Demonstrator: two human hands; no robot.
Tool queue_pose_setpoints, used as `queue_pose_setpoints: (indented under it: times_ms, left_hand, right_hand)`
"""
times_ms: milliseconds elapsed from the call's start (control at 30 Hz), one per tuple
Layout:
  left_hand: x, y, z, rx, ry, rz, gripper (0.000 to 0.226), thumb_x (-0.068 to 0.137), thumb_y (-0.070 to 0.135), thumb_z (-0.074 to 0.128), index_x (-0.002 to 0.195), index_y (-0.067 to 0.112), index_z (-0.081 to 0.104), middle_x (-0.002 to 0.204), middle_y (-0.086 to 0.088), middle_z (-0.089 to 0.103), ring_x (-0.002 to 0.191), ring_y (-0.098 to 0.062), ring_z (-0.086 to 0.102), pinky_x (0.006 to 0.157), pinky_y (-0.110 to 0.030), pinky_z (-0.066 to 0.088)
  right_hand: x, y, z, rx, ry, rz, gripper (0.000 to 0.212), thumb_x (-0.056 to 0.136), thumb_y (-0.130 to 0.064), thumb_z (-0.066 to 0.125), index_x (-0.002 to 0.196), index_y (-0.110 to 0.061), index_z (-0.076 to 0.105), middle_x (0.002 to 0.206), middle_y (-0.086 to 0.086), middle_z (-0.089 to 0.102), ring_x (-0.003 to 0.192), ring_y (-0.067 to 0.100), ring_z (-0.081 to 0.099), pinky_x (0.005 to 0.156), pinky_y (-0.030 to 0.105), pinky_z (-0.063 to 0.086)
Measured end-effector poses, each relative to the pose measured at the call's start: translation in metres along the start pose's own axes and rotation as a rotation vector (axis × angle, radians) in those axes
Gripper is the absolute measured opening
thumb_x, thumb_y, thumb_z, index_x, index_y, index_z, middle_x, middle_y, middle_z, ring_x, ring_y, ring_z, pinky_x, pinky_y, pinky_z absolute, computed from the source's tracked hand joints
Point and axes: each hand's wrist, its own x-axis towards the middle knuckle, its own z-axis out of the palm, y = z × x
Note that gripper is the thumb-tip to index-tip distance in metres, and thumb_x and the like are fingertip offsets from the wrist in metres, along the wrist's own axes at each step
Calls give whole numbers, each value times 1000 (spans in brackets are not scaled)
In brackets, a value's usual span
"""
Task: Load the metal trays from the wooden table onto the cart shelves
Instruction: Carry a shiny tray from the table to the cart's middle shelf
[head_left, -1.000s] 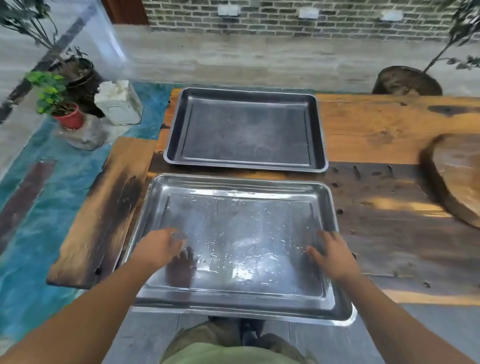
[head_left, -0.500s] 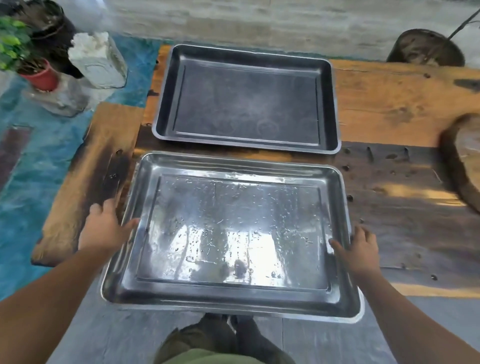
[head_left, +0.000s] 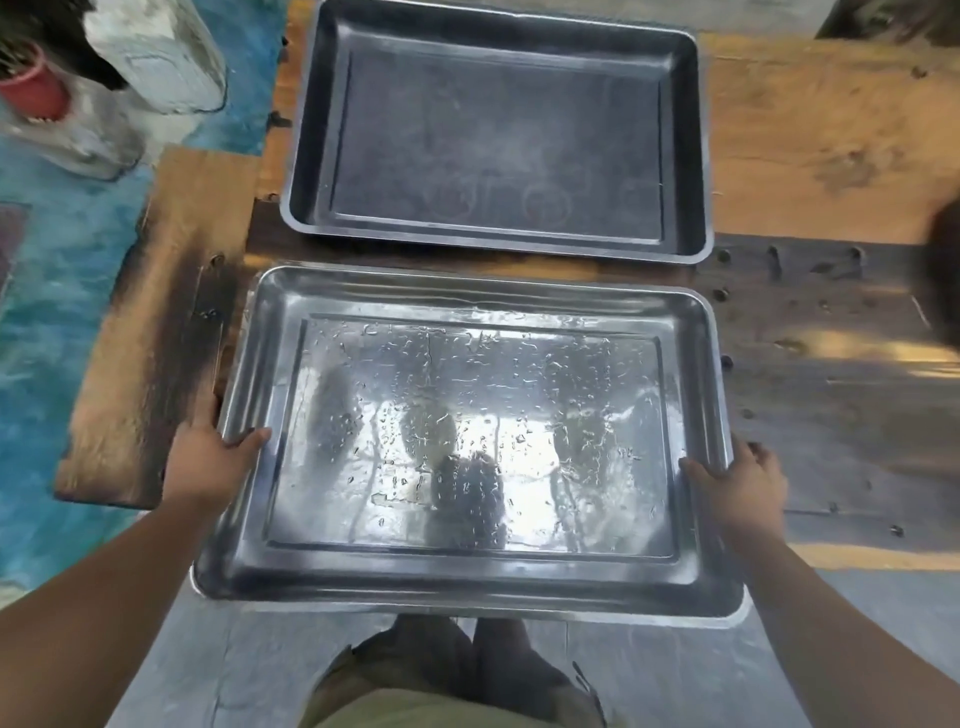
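near tray (head_left: 467, 447) (wet) | left hand (head_left: 210, 457) grips left rim | right hand (head_left: 740, 483) grips right rim

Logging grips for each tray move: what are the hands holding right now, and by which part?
The near shiny tray, gripped at its two short side rims: left hand on the left rim, right hand on the right rim, thumbs hooked over inside.

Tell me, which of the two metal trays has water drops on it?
The shiny tray nearest the person, gripped at its sides by the left hand and right hand. The dark tray behind looks dry and dull.
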Motion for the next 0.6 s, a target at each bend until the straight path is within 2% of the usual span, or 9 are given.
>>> queue_pose_setpoints:
  times_ms: [167, 333, 433, 500, 600]
  left_hand:
    - [0, -1, 3, 49, 32, -12, 78, 87, 43, 67, 149, 10, 33, 131, -28, 53, 116, -47, 54, 100, -52, 45]
    - [-6, 0, 1, 4, 35, 62, 47, 89, 38, 64, 128, 15, 55, 108, -19, 63, 97, -40, 62, 88, -53, 52]
    - [-6, 1, -2, -26, 35, 86, 35, 89, 35, 65, 119, 17, 61, 104, -14, 64, 91, -35, 62, 84, -50, 53]
    - [-7, -2, -3, -58, 64, 110, 30, 87, 32, 67, 114, 19, 62, 103, -10, 65, 85, -29, 62, 77, -44, 53]
    - [-9, -1, -10, -66, 86, 159, 23, 85, 28, 70, 106, 24, 63, 92, -2, 67, 77, -23, 62, 67, -35, 47]
  right_hand:
    - [4, 0, 1, -74, 4, -24, 59, 84, -50, 61, 133, -18, 53, 141, 21, 39, 128, 42, 35, 109, 48, 29]
    - [7, 2, 0, -105, -23, -44, 56, 86, -50, 59, 132, -18, 54, 141, 20, 40, 128, 41, 34, 108, 47, 30]
    - [5, 1, -6, -104, -66, -61, 54, 87, -46, 61, 125, -9, 58, 145, 18, 39, 129, 42, 36, 108, 48, 31]
    - [4, 3, -9, -101, -66, -119, 48, 85, -40, 65, 116, -3, 63, 148, 15, 38, 128, 43, 39, 107, 49, 34]
    - [1, 3, -20, -44, -77, -152, 49, 85, -36, 69, 124, -7, 62, 156, 13, 29, 136, 40, 36, 109, 50, 36]
